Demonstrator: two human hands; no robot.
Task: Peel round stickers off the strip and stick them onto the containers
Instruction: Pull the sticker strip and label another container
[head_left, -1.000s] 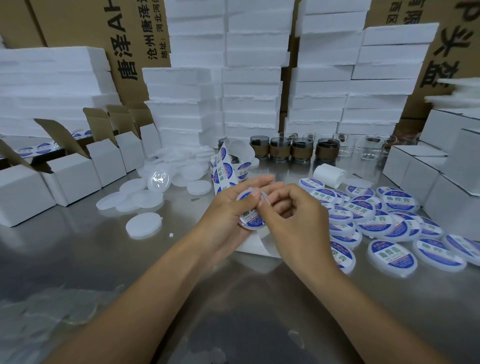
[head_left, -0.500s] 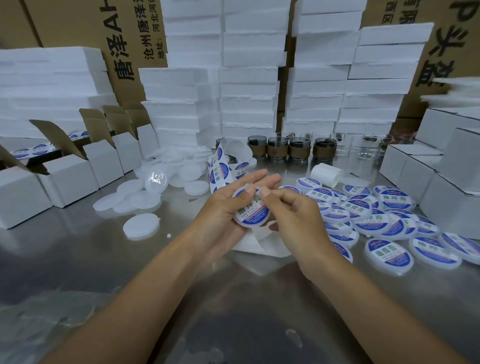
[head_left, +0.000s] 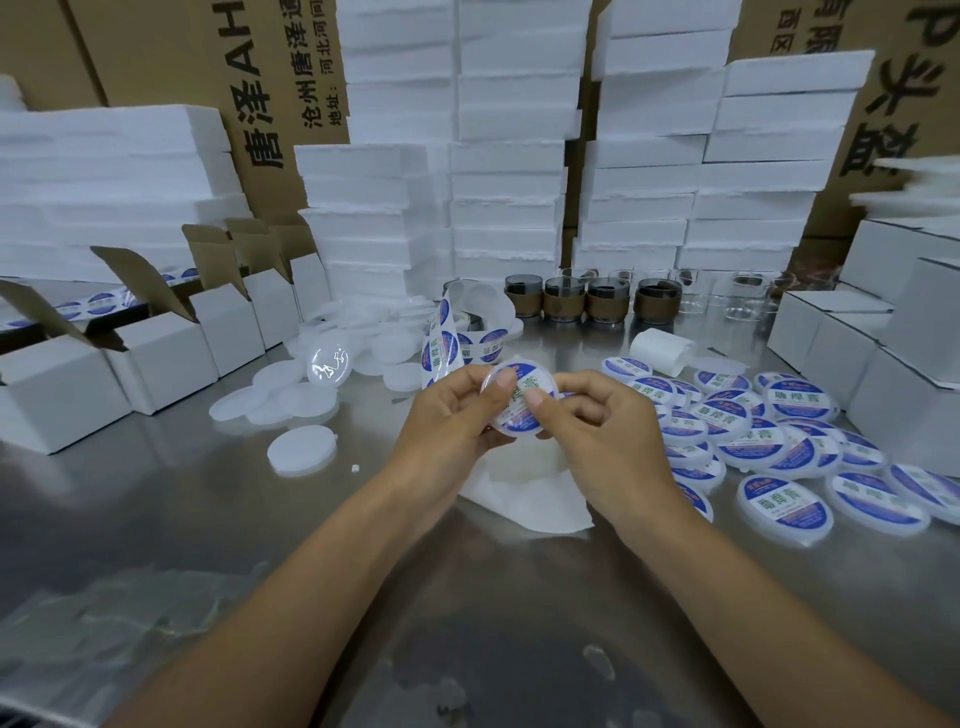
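Round white plastic container (head_left: 517, 410) is held up above the shiny metal tabletop (head_left: 208, 519), gripped between both hands in the middle of the view. The left hand (head_left: 447, 415) curls round its left edge, thumb pressed on the blue-and-white round sticker (head_left: 522, 426) on its face. The right hand (head_left: 608, 431) curls round the right edge, thumb likewise on the sticker. The two thumbs cover much of the print, so only a few green characters show. Whether the sticker's edges lie fully flat cannot be told. Behind the hands stands the curled sticker strip (head_left: 441, 343), its lower end hidden by the left fingers. A crumpled white paper sheet (head_left: 530, 501) lies under the wrists, its top edge hidden. To the right, a heap of labelled white containers (head_left: 753, 431) overlap one another, and the outermost is cut off by the frame edge. Plain white plastic discs (head_left: 301, 449) lie to the left; whether they are lids or containers is unclear.
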